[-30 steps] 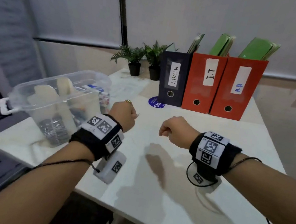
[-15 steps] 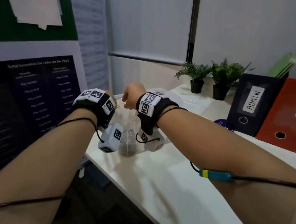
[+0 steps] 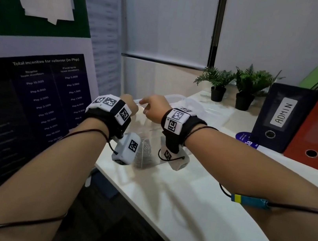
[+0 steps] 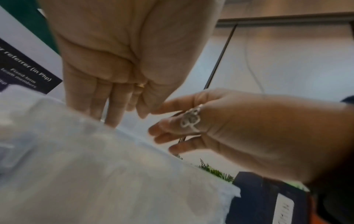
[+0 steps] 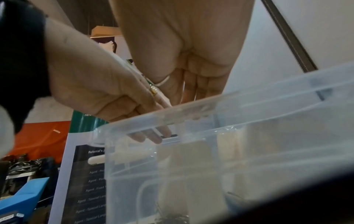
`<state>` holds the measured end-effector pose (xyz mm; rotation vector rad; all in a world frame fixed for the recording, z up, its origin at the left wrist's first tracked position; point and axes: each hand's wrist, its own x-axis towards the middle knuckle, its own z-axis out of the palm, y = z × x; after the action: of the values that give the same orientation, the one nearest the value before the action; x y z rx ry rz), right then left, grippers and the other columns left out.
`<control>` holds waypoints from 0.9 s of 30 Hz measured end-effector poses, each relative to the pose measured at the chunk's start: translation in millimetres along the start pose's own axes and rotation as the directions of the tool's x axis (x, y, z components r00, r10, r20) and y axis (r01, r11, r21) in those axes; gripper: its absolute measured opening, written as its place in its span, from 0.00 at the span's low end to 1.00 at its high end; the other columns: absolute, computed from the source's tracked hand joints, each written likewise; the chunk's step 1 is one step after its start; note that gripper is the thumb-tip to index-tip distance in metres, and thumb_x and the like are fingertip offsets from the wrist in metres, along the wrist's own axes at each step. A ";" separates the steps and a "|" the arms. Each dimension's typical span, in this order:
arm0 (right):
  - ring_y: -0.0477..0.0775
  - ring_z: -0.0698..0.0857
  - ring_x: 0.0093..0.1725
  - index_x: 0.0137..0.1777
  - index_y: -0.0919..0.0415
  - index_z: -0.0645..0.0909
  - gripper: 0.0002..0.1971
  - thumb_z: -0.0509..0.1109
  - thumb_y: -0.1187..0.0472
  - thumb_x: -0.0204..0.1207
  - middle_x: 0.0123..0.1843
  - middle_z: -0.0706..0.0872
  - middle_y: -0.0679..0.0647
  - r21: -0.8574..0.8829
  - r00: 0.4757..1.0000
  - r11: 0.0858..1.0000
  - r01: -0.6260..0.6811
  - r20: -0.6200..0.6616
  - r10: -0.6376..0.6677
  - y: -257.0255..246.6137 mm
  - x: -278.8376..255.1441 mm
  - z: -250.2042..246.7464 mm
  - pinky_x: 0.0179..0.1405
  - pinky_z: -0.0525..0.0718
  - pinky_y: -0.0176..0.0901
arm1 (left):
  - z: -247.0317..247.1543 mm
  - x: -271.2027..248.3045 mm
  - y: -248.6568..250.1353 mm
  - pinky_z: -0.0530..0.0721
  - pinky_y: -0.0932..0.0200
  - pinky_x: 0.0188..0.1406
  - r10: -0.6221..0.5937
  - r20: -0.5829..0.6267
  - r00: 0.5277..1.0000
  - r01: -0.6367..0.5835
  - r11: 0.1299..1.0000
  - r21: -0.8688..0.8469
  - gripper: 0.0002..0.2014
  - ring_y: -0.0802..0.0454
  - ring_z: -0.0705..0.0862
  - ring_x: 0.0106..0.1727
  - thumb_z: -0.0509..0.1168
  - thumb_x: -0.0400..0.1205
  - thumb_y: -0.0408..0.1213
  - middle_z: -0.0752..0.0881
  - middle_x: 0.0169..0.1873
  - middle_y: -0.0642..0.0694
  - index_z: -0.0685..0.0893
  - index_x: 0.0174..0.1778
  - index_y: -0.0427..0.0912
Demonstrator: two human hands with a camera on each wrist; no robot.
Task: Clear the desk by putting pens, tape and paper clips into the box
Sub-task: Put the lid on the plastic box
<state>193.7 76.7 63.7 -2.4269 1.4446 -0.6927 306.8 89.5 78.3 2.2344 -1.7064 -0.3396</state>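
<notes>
Both my hands hover over the clear plastic box (image 3: 151, 139) at the tabletop (image 3: 193, 204) edge. Left hand (image 4: 122, 63) fingers straight, holding nothing, dipping past the rim. Right hand (image 4: 239, 133) fingers loosely spread, holding nothing; probably just let something drop in.

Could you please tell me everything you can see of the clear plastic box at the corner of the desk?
The box is a see-through plastic tub with a thick rolled rim and a white handle at one end. It stands upright at the left corner of the white desk, open, with no lid on it. Through its walls show pale blocky shapes and a dark tangle at the bottom, probably paper clips. The left hand and right hand are over its rim, fingers pointing down into it; whether they touch the rim I cannot tell.
</notes>
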 end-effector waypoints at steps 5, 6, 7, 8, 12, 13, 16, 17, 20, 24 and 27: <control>0.59 0.84 0.56 0.62 0.62 0.83 0.19 0.60 0.72 0.74 0.54 0.88 0.61 0.145 0.965 0.989 -0.011 -0.257 0.048 32.8 -21.7 -17.6 0.58 0.80 0.44 | 42.6 -9.5 -5.5 0.72 0.54 0.70 0.257 -0.081 0.963 -0.252 0.966 0.066 0.19 0.42 0.76 0.70 0.57 0.84 0.37 0.78 0.70 0.41 0.76 0.71 0.41; 0.59 0.84 0.56 0.61 0.62 0.83 0.19 0.59 0.73 0.74 0.55 0.87 0.61 0.165 0.945 0.985 -0.042 -0.314 0.093 46.7 -25.9 -23.5 0.58 0.80 0.43 | 52.6 -13.4 -4.4 0.71 0.51 0.72 0.313 -0.105 0.944 -0.305 0.949 0.085 0.18 0.41 0.75 0.71 0.55 0.85 0.39 0.78 0.70 0.41 0.77 0.70 0.43; 0.59 0.83 0.57 0.60 0.62 0.83 0.19 0.59 0.73 0.73 0.58 0.85 0.62 0.178 0.923 0.981 -0.077 -0.360 0.137 62.2 -27.9 -30.3 0.60 0.80 0.43 | 59.7 -14.3 -4.2 0.71 0.47 0.72 0.349 -0.142 0.926 -0.337 0.936 0.106 0.18 0.40 0.73 0.71 0.52 0.86 0.41 0.78 0.70 0.41 0.78 0.69 0.46; 0.60 0.82 0.59 0.61 0.64 0.83 0.19 0.59 0.74 0.73 0.60 0.84 0.63 0.179 0.904 0.977 -0.114 -0.390 0.177 79.1 -29.4 -37.1 0.63 0.79 0.45 | 63.9 -16.1 -4.0 0.70 0.45 0.72 0.361 -0.176 0.916 -0.343 0.931 0.126 0.19 0.39 0.72 0.72 0.50 0.86 0.42 0.77 0.70 0.42 0.78 0.69 0.49; 0.63 0.77 0.67 0.62 0.67 0.80 0.17 0.60 0.72 0.75 0.65 0.80 0.65 0.072 0.871 0.936 -0.344 -0.348 0.347 154.2 -30.3 -45.1 0.66 0.73 0.44 | 67.2 -24.9 -2.7 0.71 0.44 0.71 0.317 -0.217 0.923 -0.268 0.936 0.228 0.28 0.37 0.71 0.71 0.42 0.84 0.55 0.76 0.70 0.40 0.77 0.71 0.49; 0.63 0.76 0.68 0.63 0.66 0.80 0.18 0.60 0.71 0.75 0.67 0.79 0.65 0.041 0.859 0.912 -0.408 -0.321 0.399 168.8 -31.1 -42.2 0.66 0.73 0.44 | 68.0 -28.6 -1.7 0.72 0.44 0.69 0.315 -0.215 0.924 -0.252 0.928 0.275 0.29 0.37 0.72 0.70 0.40 0.84 0.57 0.77 0.70 0.39 0.76 0.71 0.48; 0.62 0.75 0.70 0.68 0.65 0.78 0.19 0.59 0.70 0.78 0.71 0.75 0.64 -0.107 0.858 0.855 -0.507 -0.157 0.489 202.6 -28.2 -23.5 0.69 0.73 0.44 | 70.2 -29.5 1.0 0.76 0.45 0.64 0.291 -0.189 0.938 -0.214 0.914 0.345 0.31 0.37 0.76 0.66 0.38 0.84 0.58 0.80 0.66 0.37 0.78 0.70 0.47; 0.62 0.75 0.71 0.68 0.65 0.78 0.18 0.60 0.68 0.79 0.72 0.76 0.64 -0.187 0.867 0.848 -0.496 -0.064 0.494 208.9 -27.2 -15.4 0.69 0.74 0.44 | 71.0 -27.9 1.1 0.77 0.46 0.62 0.285 -0.176 0.942 -0.212 0.915 0.344 0.30 0.37 0.78 0.64 0.38 0.84 0.56 0.81 0.64 0.37 0.78 0.69 0.48; 0.60 0.76 0.72 0.71 0.62 0.76 0.21 0.66 0.58 0.79 0.73 0.76 0.61 -0.339 0.857 0.838 -0.427 0.144 0.494 220.7 -22.7 8.4 0.70 0.74 0.44 | 71.2 -26.4 2.6 0.76 0.50 0.57 0.254 -0.150 0.956 -0.190 0.918 0.347 0.28 0.39 0.81 0.60 0.39 0.84 0.54 0.83 0.61 0.37 0.76 0.71 0.51; 0.61 0.79 0.68 0.70 0.61 0.77 0.21 0.70 0.57 0.77 0.69 0.79 0.62 -0.431 0.855 0.824 -0.368 0.192 0.482 224.7 -13.6 17.2 0.65 0.77 0.43 | 70.3 -24.2 4.9 0.77 0.51 0.53 0.227 -0.114 0.967 -0.178 0.925 0.335 0.28 0.42 0.82 0.56 0.38 0.83 0.54 0.85 0.58 0.38 0.73 0.73 0.53; 0.62 0.85 0.59 0.58 0.62 0.85 0.17 0.72 0.52 0.74 0.60 0.86 0.61 -0.479 0.863 0.814 -0.328 0.200 0.465 228.9 -10.7 22.1 0.59 0.83 0.45 | 71.1 -22.8 5.3 0.77 0.51 0.52 0.212 -0.092 0.973 -0.171 0.929 0.330 0.29 0.41 0.82 0.55 0.37 0.83 0.54 0.85 0.57 0.37 0.73 0.74 0.52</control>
<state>26.0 -26.0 -56.0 -2.2397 2.0427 0.1206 269.9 103.1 14.7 2.2159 -2.0081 0.1334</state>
